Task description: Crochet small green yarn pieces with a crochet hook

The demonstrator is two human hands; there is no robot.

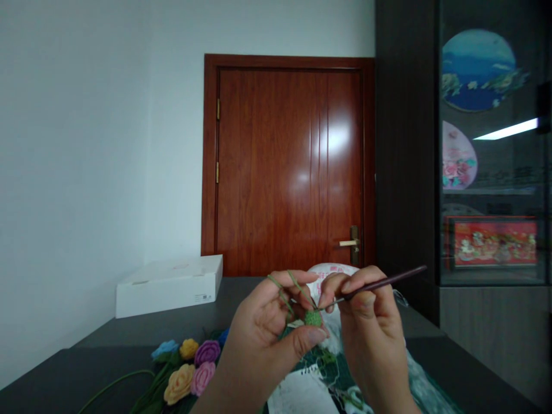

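Between the thumb and fingers of my left hand (269, 330) is a small piece of green crochet work (313, 318). Green yarn (282, 290) loops over the left index finger and runs down to the piece. My right hand (371, 322) grips a crochet hook (388, 280) with a dark handle, pointing up to the right. The hook's thin metal shaft reaches the top of the green piece; its tip is hidden there. Both hands are close together above the table.
Crocheted flowers (203, 378) in several colours lie at the left front. A white box (168, 284) stands on the dark table (103, 362) at the back left. Behind my hands are a white bag with red print (330, 268), loose yarn and a white paper (302, 394).
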